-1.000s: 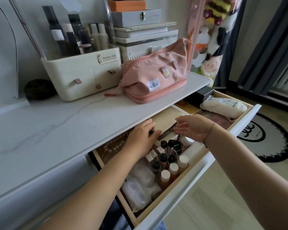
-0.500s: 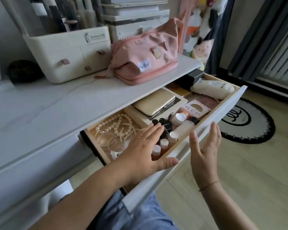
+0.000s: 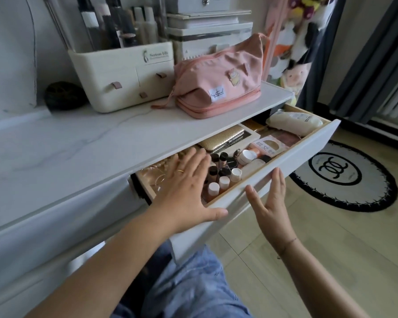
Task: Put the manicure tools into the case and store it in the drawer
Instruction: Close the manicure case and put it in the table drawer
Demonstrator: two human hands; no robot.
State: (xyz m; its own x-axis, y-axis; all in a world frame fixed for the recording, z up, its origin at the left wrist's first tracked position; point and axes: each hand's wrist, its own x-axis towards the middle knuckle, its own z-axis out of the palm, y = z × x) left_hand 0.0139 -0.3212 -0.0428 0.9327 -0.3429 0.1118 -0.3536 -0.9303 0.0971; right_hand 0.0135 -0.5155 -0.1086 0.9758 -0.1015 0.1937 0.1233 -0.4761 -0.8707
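Observation:
The gold textured manicure case lies closed inside the drawer, partly under the white tabletop edge. The drawer stands partly open. My left hand rests flat over the drawer's left end, fingers spread above small bottles, thumb on the white front panel. My right hand is open, fingers pressed flat against the outside of the drawer front. Neither hand holds anything.
Small bottles, a white jar, a cream tube and pearl jewellery fill the drawer. On the tabletop stand a pink pouch and a cream cosmetics organiser. A round rug lies on the floor.
Both hands left the case in the drawer and moved to the drawer front. The drawer has slid further in under the tabletop.

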